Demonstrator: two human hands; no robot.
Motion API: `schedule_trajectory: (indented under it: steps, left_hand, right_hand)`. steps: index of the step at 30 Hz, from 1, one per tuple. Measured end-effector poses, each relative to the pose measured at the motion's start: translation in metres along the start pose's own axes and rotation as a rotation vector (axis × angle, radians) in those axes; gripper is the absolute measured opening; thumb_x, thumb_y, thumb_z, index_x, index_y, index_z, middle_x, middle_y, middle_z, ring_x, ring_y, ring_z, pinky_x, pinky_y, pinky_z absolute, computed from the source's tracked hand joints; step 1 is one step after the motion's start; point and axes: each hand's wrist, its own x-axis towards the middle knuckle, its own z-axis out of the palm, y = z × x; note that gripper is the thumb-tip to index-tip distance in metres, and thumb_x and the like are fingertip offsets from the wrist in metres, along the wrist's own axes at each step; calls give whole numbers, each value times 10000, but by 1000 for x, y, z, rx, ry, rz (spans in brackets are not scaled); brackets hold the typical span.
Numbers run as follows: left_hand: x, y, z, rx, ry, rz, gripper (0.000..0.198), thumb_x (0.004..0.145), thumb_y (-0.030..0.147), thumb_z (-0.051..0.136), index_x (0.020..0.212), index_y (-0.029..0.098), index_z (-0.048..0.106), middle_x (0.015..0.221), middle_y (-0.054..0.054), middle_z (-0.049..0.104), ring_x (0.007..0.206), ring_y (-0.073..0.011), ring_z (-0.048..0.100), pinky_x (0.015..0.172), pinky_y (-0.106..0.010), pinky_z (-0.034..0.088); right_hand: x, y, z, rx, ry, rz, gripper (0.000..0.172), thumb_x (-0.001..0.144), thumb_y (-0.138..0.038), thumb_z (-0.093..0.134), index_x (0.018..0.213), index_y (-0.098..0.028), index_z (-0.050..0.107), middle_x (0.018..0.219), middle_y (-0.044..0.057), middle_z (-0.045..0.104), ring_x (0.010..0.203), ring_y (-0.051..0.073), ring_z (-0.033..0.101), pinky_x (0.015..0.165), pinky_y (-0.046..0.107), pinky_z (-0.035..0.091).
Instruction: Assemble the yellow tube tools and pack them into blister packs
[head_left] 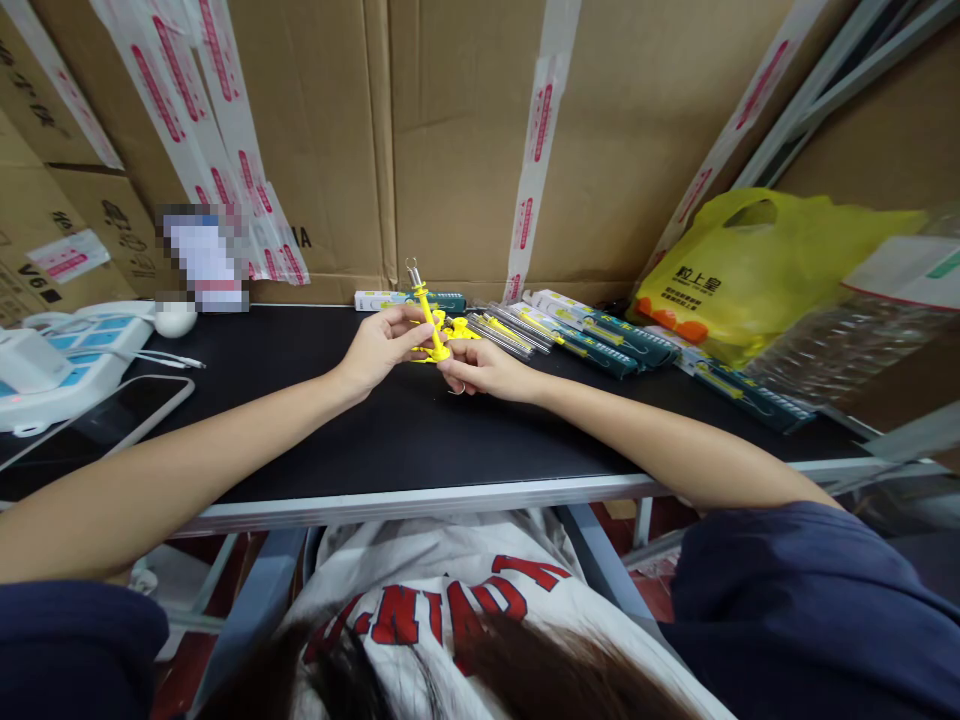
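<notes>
Over the black table (375,440) both my hands hold one slim yellow tool (425,305) with a metal hook at its top, tilted nearly upright. My left hand (381,345) pinches its shaft from the left. My right hand (484,370) grips its lower end from the right, a ring on one finger. Just behind the hands lies a small heap of more yellow tools (461,327).
Several long packaged tools (592,335) lie fanned out to the right, near a yellow plastic bag (757,260). A white power strip (67,365), a tablet (127,415) and cables sit at the left. Taped cardboard boxes (450,130) wall the back.
</notes>
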Motion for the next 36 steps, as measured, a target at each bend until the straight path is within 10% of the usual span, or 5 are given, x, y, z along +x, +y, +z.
schedule_trajectory:
  steps: [9, 24, 36]
  left_hand:
    - [0, 4, -2, 134, 56, 113, 182, 912, 311, 595, 1001, 169, 523, 889, -33, 698, 795, -116, 669, 750, -250, 548]
    - [-4, -10, -6, 539, -275, 211, 170, 891, 333, 563, 934, 169, 577, 760, -14, 635, 689, -117, 593, 655, -231, 455]
    - [0, -12, -2, 310, -126, 21, 139, 899, 260, 591, 879, 176, 481, 672, 42, 581, 510, -65, 557, 522, -202, 483]
  right_hand:
    - [1, 6, 1, -44, 22, -38, 363, 873, -510, 629, 818, -178, 494, 615, -48, 530, 522, 76, 509, 496, 197, 411]
    - [3, -3, -9, 128, 345, -99, 411, 878, -587, 601, 942, -189, 519, 569, -64, 554, 405, 45, 421, 388, 187, 311]
    - [6, 15, -23, -12, 269, -62, 326, 899, -335, 568, 1173, -174, 495, 657, -59, 571, 484, 72, 473, 478, 203, 374]
